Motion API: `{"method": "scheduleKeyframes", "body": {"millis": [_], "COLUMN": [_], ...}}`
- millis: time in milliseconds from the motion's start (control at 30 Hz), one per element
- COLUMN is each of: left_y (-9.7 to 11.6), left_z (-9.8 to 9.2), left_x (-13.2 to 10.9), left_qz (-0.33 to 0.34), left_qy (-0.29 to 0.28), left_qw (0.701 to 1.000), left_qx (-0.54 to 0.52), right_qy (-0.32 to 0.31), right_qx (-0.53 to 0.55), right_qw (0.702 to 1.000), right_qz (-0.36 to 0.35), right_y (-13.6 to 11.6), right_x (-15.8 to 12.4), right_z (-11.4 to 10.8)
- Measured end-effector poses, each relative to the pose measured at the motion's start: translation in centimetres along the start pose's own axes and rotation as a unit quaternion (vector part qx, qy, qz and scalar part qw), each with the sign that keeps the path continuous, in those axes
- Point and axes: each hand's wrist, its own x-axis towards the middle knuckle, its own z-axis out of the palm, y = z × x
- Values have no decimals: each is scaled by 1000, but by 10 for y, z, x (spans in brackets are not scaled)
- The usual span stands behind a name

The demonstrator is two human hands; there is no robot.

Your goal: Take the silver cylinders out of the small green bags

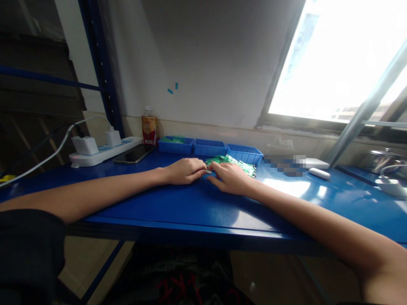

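Pale piece between hands; green pile behind

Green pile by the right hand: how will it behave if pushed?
The green pile would probably spread rather than move as one, since it looks loosely heaped. It may slide easily: the blue table looks glossy.

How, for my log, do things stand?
Left hand, right hand at small pale flat piece, grip unclear. Shiny green heap just beyond. Nothing seen blocking hands.
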Motion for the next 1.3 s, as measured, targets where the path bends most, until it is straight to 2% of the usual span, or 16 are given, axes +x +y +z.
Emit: {"method": "scheduleKeyframes", "body": {"millis": [200,500,700,900,1300], "left_y": [1,3,2,1,3], "left_z": [-1,-2,-1,-1,-3], "left_x": [0,0,0,0,1], "left_qz": [12,-15,0,16,8], "left_qy": [-6,4,3,0,-13], "left_qw": [1000,999,1000,1000,1000], "left_qx": [-3,-28,-24,-1,-14], "right_qy": [-14,-13,-15,8,-11], "right_qx": [-10,-6,-5,6,-7], "right_qw": [1000,1000,1000,1000,1000], "right_qz": [-12,-9,-14,-9,-6], "right_y": [0,-2,-1,1,-2], "right_x": [1,1,1,0,1], "right_z": [-1,-2,-1,0,-3]}}
